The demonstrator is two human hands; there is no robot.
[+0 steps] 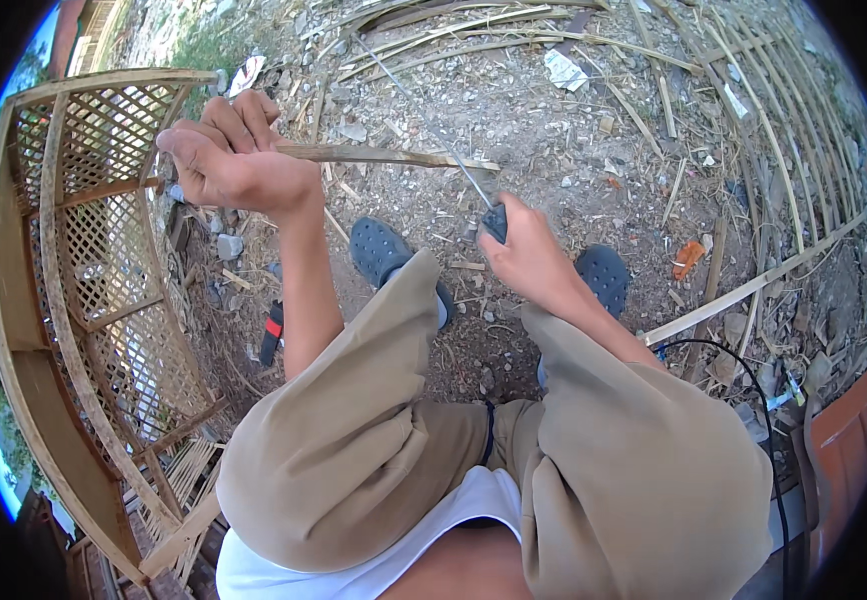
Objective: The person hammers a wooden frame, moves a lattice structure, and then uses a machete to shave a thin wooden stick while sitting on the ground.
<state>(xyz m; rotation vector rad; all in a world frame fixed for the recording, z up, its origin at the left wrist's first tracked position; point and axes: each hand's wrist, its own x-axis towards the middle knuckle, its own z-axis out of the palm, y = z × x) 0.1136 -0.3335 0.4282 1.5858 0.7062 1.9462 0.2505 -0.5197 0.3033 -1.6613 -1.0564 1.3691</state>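
My left hand is closed round one end of a brown wooden strip, which points to the right. My right hand grips the dark handle of a long-bladed knife, its thin blade slanting up and to the left. Near its pale right end, the strip meets or crosses the blade; whether they touch I cannot tell. Both hands are above the ground in front of my knees, the left one farther out than the right.
A wooden lattice frame stands at the left. Wood strips lie at the far side, and a slatted panel is at the right. A red-and-black object lies by my left forearm. A black cable runs beside my right knee.
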